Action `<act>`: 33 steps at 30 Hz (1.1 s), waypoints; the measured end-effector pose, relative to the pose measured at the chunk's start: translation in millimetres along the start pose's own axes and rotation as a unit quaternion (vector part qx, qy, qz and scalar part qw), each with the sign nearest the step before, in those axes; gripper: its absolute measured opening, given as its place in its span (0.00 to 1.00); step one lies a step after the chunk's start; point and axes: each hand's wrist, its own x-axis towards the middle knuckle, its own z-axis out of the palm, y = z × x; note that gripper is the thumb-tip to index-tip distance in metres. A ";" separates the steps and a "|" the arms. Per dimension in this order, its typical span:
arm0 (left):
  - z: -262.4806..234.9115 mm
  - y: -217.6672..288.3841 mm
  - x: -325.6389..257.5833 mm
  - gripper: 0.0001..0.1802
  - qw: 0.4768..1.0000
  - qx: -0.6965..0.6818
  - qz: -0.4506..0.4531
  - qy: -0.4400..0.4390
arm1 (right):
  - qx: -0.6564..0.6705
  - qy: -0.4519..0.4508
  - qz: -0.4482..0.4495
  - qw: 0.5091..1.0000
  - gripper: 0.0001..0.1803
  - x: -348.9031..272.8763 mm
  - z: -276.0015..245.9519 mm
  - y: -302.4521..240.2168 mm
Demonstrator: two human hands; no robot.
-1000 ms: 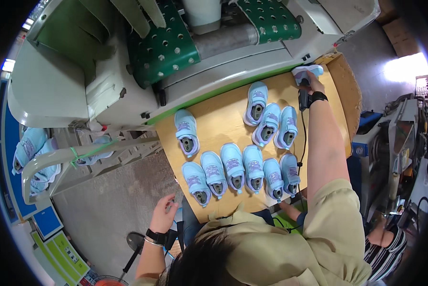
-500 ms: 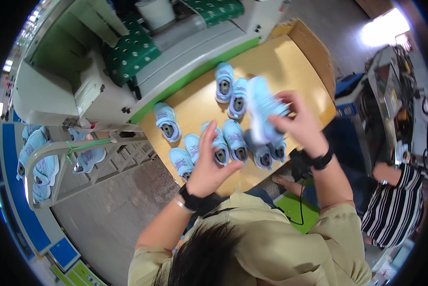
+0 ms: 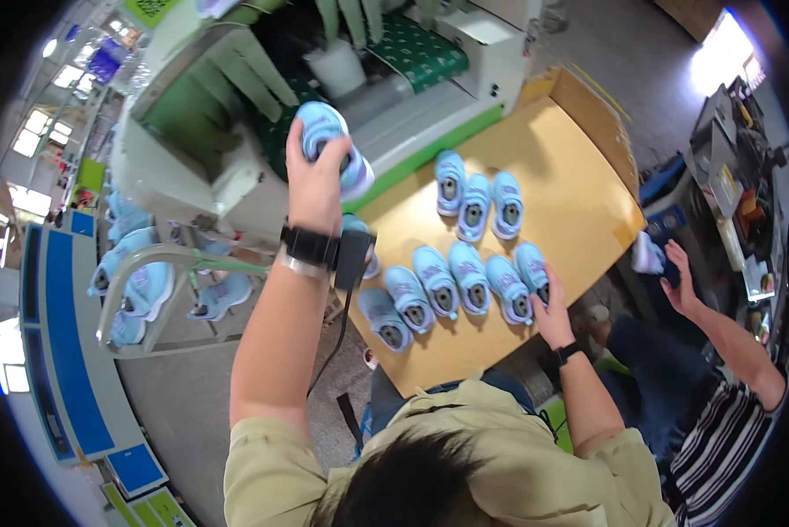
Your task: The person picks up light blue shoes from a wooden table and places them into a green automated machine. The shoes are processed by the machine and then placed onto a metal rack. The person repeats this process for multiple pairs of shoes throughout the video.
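Note:
My left hand (image 3: 314,189) is closed around a light blue sneaker (image 3: 318,119), held up before the machine's opening. Down at the table's near side, my right hand (image 3: 554,314) has its thumb and fingers at the heel of another light blue sneaker (image 3: 529,262), the rightmost of a row. Several matching sneakers (image 3: 467,268) stand beside it on the yellow-brown table (image 3: 579,176), dark inserts showing in their openings. Behind that row are three more sneakers (image 3: 474,202). One sneaker (image 3: 357,225) at the table's left edge is partly hidden by my left wrist.
A machine with a green perforated belt (image 3: 421,57) and hanging strips (image 3: 236,70) borders the table's far left side. Left of the table, a metal rack (image 3: 153,256) bears light blue shoes. At right, a co-worker's hand (image 3: 683,281) is near a pale shoe (image 3: 647,255).
My left hand, open and empty before, has risen to the far left and now holds a sneaker. My right hand has let go of its raised sneaker and come down to the row's right end.

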 end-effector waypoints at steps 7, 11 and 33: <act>-45.8 -37.0 125.0 0.54 0.923 0.334 0.114 0.153 | 0.013 0.032 0.075 0.997 0.36 5.7 -9.2 4.3; -59.2 -32.5 113.2 0.54 0.928 0.312 0.136 0.148 | 0.097 0.121 0.067 0.986 0.34 42.8 -50.9 -57.1; -197.0 -71.5 -187.6 0.21 0.922 0.245 -0.292 -0.060 | -0.189 -0.092 -0.082 0.974 0.45 320.0 -11.0 -103.4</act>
